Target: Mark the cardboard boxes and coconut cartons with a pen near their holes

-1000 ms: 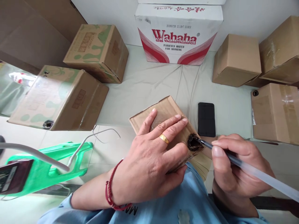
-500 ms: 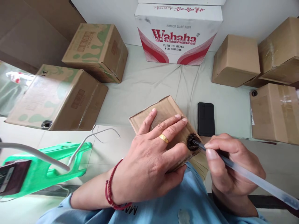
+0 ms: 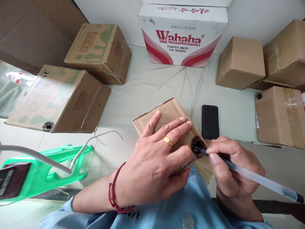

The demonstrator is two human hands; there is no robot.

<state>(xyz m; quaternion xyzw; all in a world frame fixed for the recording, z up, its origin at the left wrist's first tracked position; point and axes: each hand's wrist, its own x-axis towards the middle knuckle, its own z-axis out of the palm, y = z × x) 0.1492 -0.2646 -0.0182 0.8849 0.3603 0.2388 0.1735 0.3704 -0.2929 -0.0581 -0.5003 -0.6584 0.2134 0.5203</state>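
Observation:
A small brown cardboard box [image 3: 170, 108] is held tilted before my body, at the near edge of the cloth-covered table. My left hand [image 3: 159, 156] lies across its top, fingers spread, with the thumb down along the near side. In my right hand [image 3: 234, 165] a pen [image 3: 259, 179] with a translucent barrel is pinched close to its dark front end. The pen's tip reaches into a round black patch [image 3: 196, 140] at the box's right corner. That patch looks like a dark-rimmed hole; the tip itself is hidden in the dark.
A black phone [image 3: 210, 121] lies right of the held box. Behind stands a white and red Wahaha carton [image 3: 181, 41]. Brown boxes stand left [image 3: 92, 101] and right [image 3: 240, 63]. At lower left are a green plastic stool [image 3: 43, 162] and a white cable [image 3: 35, 156].
The pen and my right hand have shifted slightly left, and the pen's rear end has come into view. The dark patch shows a deeper opening. My left hand stays on the box.

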